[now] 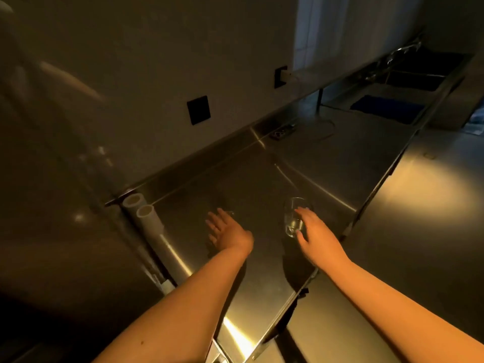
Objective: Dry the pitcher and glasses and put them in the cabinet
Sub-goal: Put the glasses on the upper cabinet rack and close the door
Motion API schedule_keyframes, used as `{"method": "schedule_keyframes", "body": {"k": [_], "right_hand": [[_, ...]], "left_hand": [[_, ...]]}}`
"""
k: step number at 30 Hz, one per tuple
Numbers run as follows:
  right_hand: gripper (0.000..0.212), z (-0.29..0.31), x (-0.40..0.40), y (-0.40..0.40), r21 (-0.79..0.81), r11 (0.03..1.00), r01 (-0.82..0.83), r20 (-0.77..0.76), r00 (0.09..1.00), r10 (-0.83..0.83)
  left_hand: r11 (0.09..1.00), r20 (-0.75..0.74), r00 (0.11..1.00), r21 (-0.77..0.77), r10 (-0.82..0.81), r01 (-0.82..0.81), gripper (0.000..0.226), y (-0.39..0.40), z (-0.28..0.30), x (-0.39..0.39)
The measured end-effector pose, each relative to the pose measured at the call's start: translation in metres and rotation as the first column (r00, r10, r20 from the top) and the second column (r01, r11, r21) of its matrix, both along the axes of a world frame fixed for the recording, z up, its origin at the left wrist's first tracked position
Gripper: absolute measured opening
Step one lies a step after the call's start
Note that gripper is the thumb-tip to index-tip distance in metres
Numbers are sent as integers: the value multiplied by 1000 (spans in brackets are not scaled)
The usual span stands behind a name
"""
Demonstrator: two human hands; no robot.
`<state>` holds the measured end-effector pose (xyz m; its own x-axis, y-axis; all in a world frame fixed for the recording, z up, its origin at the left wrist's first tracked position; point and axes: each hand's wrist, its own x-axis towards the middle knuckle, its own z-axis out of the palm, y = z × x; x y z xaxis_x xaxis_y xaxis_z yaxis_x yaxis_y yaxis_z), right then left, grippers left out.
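Reaching over the bench (340, 158), I see the left hand (225, 231) spread, holding nothing; the right hand (314, 231) touches a glass (294, 218) (grip unclear) near the front edge.

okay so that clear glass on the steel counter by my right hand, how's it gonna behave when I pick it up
The glass looks thin and clear, so probably light but fragile against the steel counter. Its smooth wall may be slippery, more so if still wet. It stands upright and taller than wide, so a sideways nudge from the right hand could tip it.
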<state>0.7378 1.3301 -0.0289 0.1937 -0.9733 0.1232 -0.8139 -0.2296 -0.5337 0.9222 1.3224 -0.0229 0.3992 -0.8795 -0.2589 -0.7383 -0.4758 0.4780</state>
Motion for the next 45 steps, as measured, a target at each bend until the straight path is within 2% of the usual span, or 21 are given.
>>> {"method": "schedule_keyframes", "body": {"k": [3,7,10,14,18,22,26,31,36,40,45], "right_hand": [[54,-22,0,-29,2,1000,-5,-146,989,6],[53,-47,1,-49,12,999,-44,-267,962,46],[55,-59,0,-59,11,998,-58,-299,953,59],[50,-64,-2,-68,-39,998,-45,-341,940,29],[34,-65,-6,-76,-71,997,-42,-342,939,15],[22,-66,-8,-79,-112,993,-43,-344,939,2],[21,-66,-11,-78,-149,988,-47,-348,938,-8],[18,-55,-13,-76,-238,968,-84,-269,963,17],[13,-34,-6,-78,-308,945,-113,-207,977,50],[13,-13,4,-76,-350,926,-141,-170,982,85],[13,38,8,-63,-387,896,-219,-133,974,181]], "left_hand": [[999,181,983,0,-41,42,90,-13,-31,13],[998,239,969,19,-64,61,87,-27,-61,23],[999,230,972,27,-42,37,87,-35,-74,33],[999,137,990,-28,-30,34,90,-42,-87,40],[996,-19,1000,-93,-15,13,97,-48,-94,39],[990,-27,1000,-144,-13,9,98,-51,-98,40],[983,-51,999,-186,2,-11,100,-54,-100,37],[971,-88,994,-227,60,-78,100,-58,-98,36],[956,-256,962,-245,96,-161,95,-61,-99,38],[960,-209,977,-264,35,-91,91,-59,-92,32],[938,-180,972,-338,-148,81,88,-56,-60,11]]}}
